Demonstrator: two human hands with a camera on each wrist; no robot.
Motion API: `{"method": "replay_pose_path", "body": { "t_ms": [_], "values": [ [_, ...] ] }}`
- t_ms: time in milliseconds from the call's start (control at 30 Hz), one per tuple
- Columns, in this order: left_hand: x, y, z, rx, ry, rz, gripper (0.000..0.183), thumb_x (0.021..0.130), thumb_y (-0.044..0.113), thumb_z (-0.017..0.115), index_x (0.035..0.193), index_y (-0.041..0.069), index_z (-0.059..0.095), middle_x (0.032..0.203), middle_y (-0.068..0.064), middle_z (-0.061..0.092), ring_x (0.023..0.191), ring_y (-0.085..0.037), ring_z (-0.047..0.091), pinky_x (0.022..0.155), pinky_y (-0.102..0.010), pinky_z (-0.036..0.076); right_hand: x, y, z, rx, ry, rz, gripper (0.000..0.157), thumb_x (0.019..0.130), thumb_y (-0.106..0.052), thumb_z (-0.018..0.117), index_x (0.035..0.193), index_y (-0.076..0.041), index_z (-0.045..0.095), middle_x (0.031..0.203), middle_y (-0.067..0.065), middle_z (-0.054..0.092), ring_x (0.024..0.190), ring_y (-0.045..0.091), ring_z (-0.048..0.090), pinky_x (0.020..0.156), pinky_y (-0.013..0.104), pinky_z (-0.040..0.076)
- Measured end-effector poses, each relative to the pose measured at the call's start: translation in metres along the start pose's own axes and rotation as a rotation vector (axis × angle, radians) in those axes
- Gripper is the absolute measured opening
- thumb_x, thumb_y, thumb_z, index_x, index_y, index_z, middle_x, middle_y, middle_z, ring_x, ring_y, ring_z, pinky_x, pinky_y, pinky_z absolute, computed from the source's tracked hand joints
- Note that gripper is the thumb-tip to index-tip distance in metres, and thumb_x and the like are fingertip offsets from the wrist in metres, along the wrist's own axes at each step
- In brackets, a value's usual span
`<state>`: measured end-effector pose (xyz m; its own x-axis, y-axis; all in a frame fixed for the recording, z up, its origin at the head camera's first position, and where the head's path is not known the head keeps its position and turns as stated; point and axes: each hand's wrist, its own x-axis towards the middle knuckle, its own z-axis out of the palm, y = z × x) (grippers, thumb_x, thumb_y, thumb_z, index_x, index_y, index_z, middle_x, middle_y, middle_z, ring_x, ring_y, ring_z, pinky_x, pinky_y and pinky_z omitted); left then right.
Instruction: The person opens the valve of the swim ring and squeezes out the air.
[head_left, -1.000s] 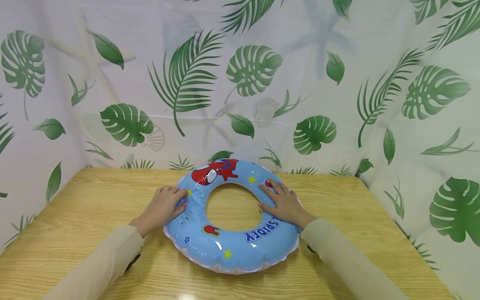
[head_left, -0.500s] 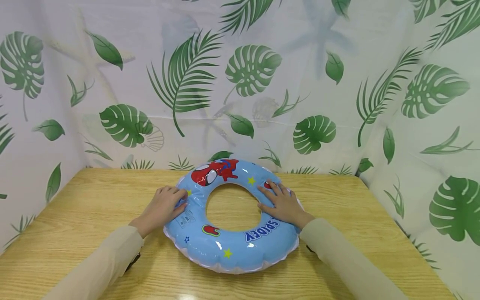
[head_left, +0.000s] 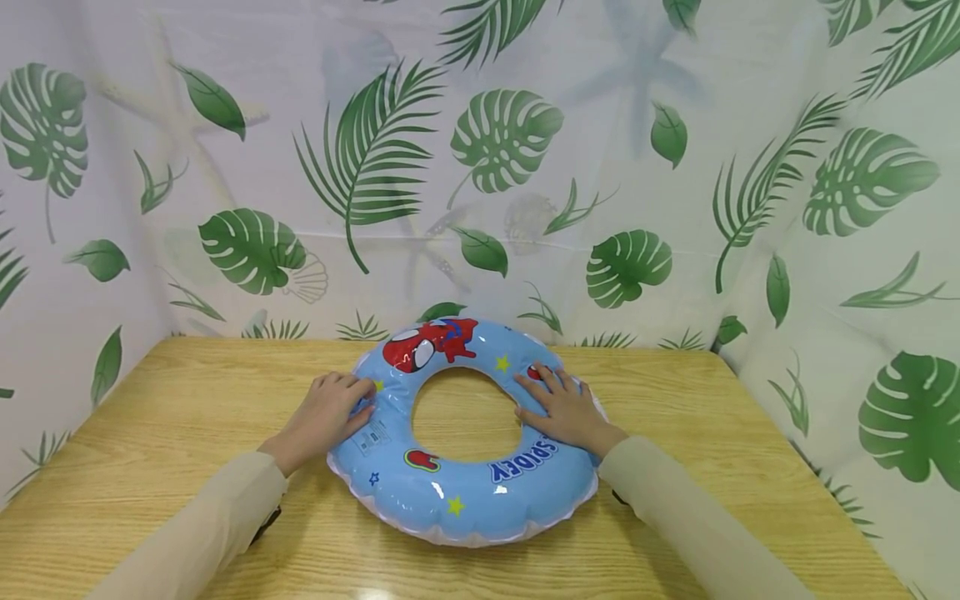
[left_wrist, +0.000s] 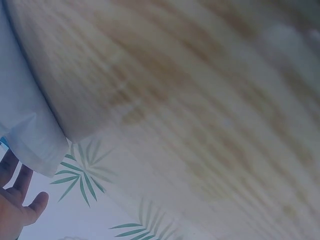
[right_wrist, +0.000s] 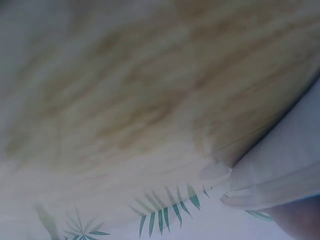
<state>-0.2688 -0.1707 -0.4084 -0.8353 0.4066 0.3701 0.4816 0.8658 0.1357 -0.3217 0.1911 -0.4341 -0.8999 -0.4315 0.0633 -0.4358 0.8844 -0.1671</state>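
A light blue inflatable swim ring (head_left: 465, 500) lies on the wooden table, printed with a red masked figure, stars and lettering. My left hand (head_left: 322, 412) holds its left side, fingers bent and thumb close below the index finger; the vinyl creases beside them. What sits between those fingertips is hidden. On the right side, my right hand (head_left: 566, 408) rests on the ring's top with fingers spread and straight. The left wrist view shows part of the left hand (left_wrist: 17, 200) beside the ring's white underside (left_wrist: 30, 125). In the right wrist view, a blurred piece of the right hand (right_wrist: 300, 217) shows below the white edge.
The wood-grain table (head_left: 187, 392) extends around the ring on both sides. White cloth with green leaf prints (head_left: 525, 267) hangs behind the table and along its left and right sides. Both forearms wear beige sleeves (head_left: 675, 492), with a dark band at each cuff.
The right hand has shifted very slightly lower on the ring. The left hand and the swim ring stay in place.
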Motion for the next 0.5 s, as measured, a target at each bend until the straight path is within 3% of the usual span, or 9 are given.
{"method": "replay_pose_path", "body": {
  "t_ms": [500],
  "values": [
    [0.0014, -0.0012, 0.0032, 0.014, 0.007, 0.002, 0.015, 0.083, 0.021, 0.066, 0.095, 0.013, 0.06, 0.088, -0.002, 0.061, 0.093, -0.026, 0.054, 0.086, -0.048, 0.041, 0.0008, 0.0035, 0.0044, -0.008, -0.007, -0.004, 0.062, 0.09, -0.055, 0.039, 0.144, -0.028, 0.027, 0.153, 0.012, 0.015, 0.136, 0.045, 0.014, 0.1, 0.07, 0.012]
  ]
}}
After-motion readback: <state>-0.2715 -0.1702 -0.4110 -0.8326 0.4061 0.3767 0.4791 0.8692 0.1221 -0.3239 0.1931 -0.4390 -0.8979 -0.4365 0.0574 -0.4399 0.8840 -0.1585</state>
